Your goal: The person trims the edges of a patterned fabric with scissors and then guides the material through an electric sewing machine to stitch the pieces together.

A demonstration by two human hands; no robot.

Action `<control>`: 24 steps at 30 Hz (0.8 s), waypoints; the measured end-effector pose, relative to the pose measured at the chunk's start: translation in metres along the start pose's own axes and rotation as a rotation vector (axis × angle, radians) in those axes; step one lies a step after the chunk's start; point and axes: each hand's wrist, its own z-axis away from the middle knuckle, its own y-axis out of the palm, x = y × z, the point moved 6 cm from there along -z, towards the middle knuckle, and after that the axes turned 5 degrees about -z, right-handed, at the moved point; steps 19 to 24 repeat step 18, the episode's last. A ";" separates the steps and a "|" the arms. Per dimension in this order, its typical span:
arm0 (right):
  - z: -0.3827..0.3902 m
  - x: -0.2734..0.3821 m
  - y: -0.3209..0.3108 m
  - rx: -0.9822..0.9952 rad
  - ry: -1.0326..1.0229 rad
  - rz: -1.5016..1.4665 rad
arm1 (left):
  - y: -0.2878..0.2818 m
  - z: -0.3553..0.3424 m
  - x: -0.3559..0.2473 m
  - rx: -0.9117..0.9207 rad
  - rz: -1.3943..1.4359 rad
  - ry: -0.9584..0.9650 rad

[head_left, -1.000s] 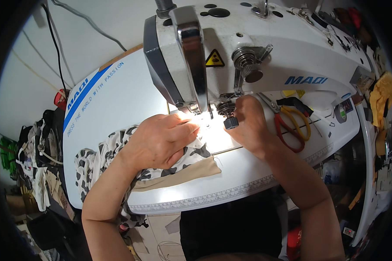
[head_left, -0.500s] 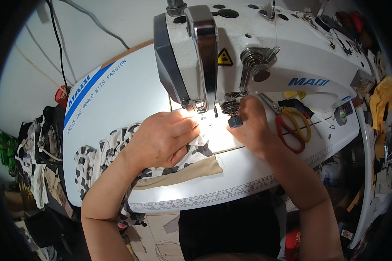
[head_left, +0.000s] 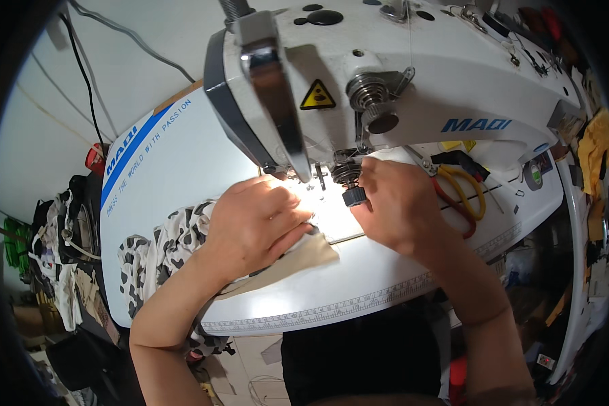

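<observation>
Just left of the lit needle area, my left hand (head_left: 258, 220) is closed on a white cloth with dark cow-like spots (head_left: 183, 230). Its bunched part trails leftward over the table. A plain tan strip of cloth (head_left: 294, 262) runs out from beneath that hand, toward the front. On the other side of the needle, my right hand (head_left: 399, 206) is curled, its fingertips partly behind the dark tension knob (head_left: 354, 196); whatever they pinch is hidden. Above both hands stands the white sewing machine (head_left: 419, 101), its metal front lever (head_left: 274, 91) blurred.
Scissors with red and yellow handles (head_left: 463, 196) lie right of my right hand, under the machine arm. A printed ruler (head_left: 331, 308) follows the white table's front edge. Piled clothes (head_left: 68, 237) hang at the left, and yellow cloth (head_left: 595, 155) at the right.
The view has tilted, so the machine head sits further left and higher. My left hand and the tan strip have turned slightly, covering more of the spotted cloth. My right hand stays beside the knob.
</observation>
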 end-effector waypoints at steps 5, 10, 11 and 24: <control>0.000 0.018 -0.011 0.176 -0.071 -0.367 | -0.002 0.004 0.009 -0.054 0.197 -0.068; 0.002 0.019 -0.005 0.231 -0.117 -0.389 | 0.005 0.005 0.024 -0.098 0.449 -0.228; 0.006 0.017 -0.001 0.226 -0.166 -0.388 | 0.005 0.004 0.026 -0.097 0.456 -0.248; 0.002 0.021 0.003 0.423 -0.176 -0.372 | 0.012 0.010 0.034 -0.005 0.384 -0.294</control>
